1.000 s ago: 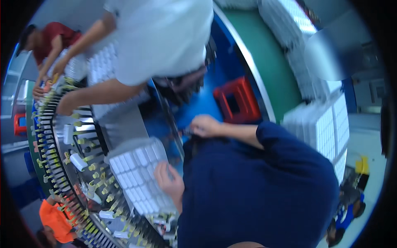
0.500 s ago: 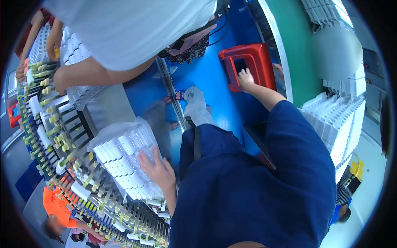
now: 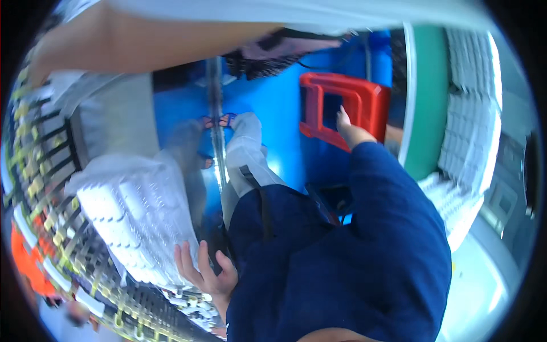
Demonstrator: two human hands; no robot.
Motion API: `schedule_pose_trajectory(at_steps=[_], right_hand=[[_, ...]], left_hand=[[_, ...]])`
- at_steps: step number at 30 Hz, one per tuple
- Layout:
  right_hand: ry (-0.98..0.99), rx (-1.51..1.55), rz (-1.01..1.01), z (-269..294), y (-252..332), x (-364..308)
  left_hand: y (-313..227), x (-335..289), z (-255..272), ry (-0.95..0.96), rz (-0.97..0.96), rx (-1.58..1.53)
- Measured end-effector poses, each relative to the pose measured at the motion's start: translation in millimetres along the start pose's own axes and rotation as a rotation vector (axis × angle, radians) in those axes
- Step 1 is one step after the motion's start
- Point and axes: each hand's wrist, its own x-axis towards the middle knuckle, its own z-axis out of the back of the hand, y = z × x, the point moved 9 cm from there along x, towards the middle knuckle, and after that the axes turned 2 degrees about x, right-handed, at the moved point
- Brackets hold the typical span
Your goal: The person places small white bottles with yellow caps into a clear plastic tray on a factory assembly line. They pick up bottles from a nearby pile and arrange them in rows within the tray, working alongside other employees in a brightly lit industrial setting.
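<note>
My left hand (image 3: pixel 205 273) has its fingers spread beside the lower right edge of a stack of white moulded plastic trays (image 3: pixel 134 214), in loose clear wrapping. The fingertips are at the stack's edge; whether they touch it is unclear. My right hand (image 3: pixel 348 128), blurred, is stretched out over the red plastic stool (image 3: pixel 367 105) with one digit pointing up. Its other fingers are hidden or smeared, so I cannot make out whether it grips the stool or only passes in front of it.
A conveyor rack with pale yellow-green clips (image 3: pixel 68 228) curves along the left. Another person's forearm (image 3: pixel 142 43) crosses at top left. On the right stand stacked white trays (image 3: pixel 467 131) by a green surface (image 3: pixel 430 102). A metal strip (image 3: pixel 216 125) crosses the blue floor (image 3: pixel 279 102).
My left hand has come off the face of the tray stack to its lower edge. The view has shifted; the other person's arm is now nearer the top. My right hand stays by the stool.
</note>
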Motion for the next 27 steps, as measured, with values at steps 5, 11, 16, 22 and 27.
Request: schedule_pose_trajectory(at_steps=[5, 11, 16, 22, 27], right_hand=[[-0.077, 0.192, 0.113, 43, 51, -8], [0.051, -0.083, 0.389, 124, 150, -50], [-0.363, 0.213, 0.445, 329, 214, -69], [-0.715, 0.321, 0.462, 406, 179, -92], [-1.089, 0.723, -0.042, 412, -12, -193]], left_hand=[[10, -43, -5, 0.009, 0.175, -0.116], [-21, -121, 10, -0.226, 0.235, -0.118], [-24, -170, 32, -0.377, 0.231, -0.115], [12, -219, 8, -0.466, 0.371, -0.122], [80, -260, -233, -0.151, 0.708, -0.703]])
